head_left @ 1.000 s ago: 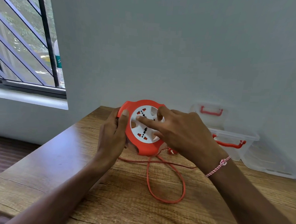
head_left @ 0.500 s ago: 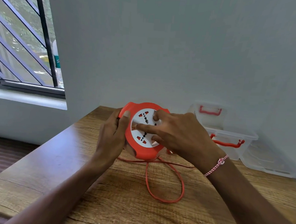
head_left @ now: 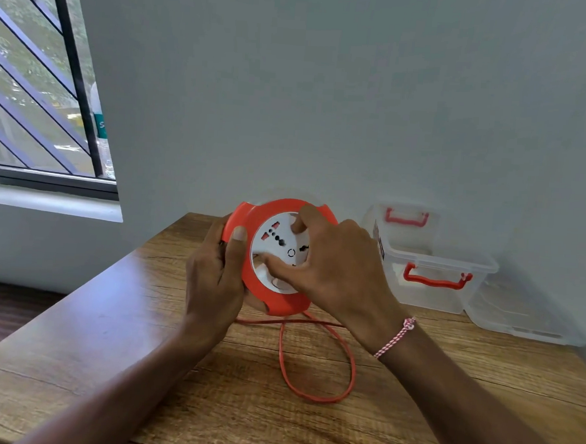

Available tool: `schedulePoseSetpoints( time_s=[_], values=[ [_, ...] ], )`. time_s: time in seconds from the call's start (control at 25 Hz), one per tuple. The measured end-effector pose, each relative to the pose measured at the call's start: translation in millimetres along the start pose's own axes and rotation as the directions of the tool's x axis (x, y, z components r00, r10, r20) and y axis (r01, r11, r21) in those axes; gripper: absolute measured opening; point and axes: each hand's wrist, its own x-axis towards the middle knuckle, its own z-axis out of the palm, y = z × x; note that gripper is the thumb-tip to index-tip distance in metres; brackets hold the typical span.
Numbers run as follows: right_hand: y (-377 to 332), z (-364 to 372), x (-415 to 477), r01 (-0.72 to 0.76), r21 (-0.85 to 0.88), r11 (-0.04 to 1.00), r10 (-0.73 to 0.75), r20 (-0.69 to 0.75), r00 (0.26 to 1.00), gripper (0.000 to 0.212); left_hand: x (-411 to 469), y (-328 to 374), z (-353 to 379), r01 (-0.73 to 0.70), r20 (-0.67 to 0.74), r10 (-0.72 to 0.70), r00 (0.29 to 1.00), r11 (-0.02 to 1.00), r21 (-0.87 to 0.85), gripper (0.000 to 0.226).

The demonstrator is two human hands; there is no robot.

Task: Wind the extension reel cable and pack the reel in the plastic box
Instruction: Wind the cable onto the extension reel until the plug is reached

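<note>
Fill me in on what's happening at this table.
A person is holding an orange extension reel on edge just above a wooden table. The left hand grips its rim, while the right hand has its thumb and fingers curled onto the white socket face, apparently to turn it. A loop of orange cable lies loose on the table, not yet wound in. The clear plastic box stands by the wall, without the reel.
</note>
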Motion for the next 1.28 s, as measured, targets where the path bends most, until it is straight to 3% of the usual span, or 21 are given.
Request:
schedulePoseSetpoints(
  time_s=[0.08, 0.2, 0.28, 0.36, 0.44, 0.52, 0.56, 0.64, 0.72, 0.76, 0.96, 1.12, 1.2, 1.28],
  values=[
    [-4, 6, -1, -0.206, 0.134, 0.969, 0.2, 0.062, 0.978, 0.061, -1, 0, 2, 0.026, 0.011, -0.025, 1.0, 1.0, -0.005, 0.037],
    [-4, 10, -1, -0.444, 0.329, 0.833, 0.4, 0.197, 0.895, 0.053, -1, 0, 1, 0.09, 0.028, -0.089, 0.996, 0.995, -0.051, 0.036],
    [1, -2, 4, -0.477, 0.489, 0.731, 0.359, 0.32, 0.877, 0.035, 4, -2, -1, 0.178, 0.023, -0.177, 0.984, 0.978, -0.113, 0.031],
    [6, -19, 9, -0.356, 0.574, 0.737, 0.244, 0.266, 0.933, 0.022, 11, -5, -2, 0.246, 0.011, -0.247, 0.969, 0.956, -0.157, 0.029],
    [16, -26, 14, -0.173, 0.444, 0.879, 0.167, 0.054, 0.985, 0.018, 16, -7, -4, 0.305, 0.003, -0.31, 0.951, 0.933, -0.194, 0.03],
    [29, -22, 18, -0.109, 0.27, 0.957, 0.139, -0.094, 0.986, 0.011, 19, -7, -8, 0.336, 0.0, -0.344, 0.939, 0.917, -0.215, 0.03],
    [37, -19, 19, -0.138, 0.243, 0.96, 0.158, -0.067, 0.985, 0.009, 20, -8, -10, 0.341, 0.001, -0.349, 0.937, 0.914, -0.219, 0.029],
    [54, -11, 18, -0.192, 0.168, 0.967, 0.154, 0.217, 0.964, 0.023, 21, -9, -12, 0.343, -0.001, -0.353, 0.936, 0.911, -0.228, 0.028],
    [61, 1, 12, -0.101, 0.034, 0.994, 0.066, 0.546, 0.835, 0.026, 22, -11, -13, 0.353, -0.012, -0.365, 0.931, 0.908, -0.226, 0.028],
    [62, 6, 9, -0.058, -0.008, 0.998, 0.05, 0.635, 0.771, 0.021, 22, -11, -13, 0.352, -0.018, -0.364, 0.931, 0.91, -0.219, 0.027],
    [58, -7, 10, -0.077, 0.009, 0.997, 0.037, 0.817, 0.575, 0.028, 24, -15, -16, 0.34, -0.054, -0.355, 0.933, 0.922, -0.188, 0.026],
    [45, -22, 8, -0.014, -0.018, 1.0, 0.022, 0.926, 0.377, 0.079, 23, -18, -15, 0.35, -0.028, -0.362, 0.932, 0.916, -0.195, 0.025],
    [40, -25, 6, 0.002, -0.006, 1.0, 0.005, 0.926, 0.376, 0.083, 23, -17, -14, 0.358, -0.002, -0.365, 0.931, 0.914, -0.188, 0.025],
    [43, -29, 9, -0.042, 0.076, 0.996, -0.047, 0.881, 0.47, 0.058, 22, -17, -13, 0.367, 0.021, -0.369, 0.929, 0.913, -0.177, 0.026]
  ],
)
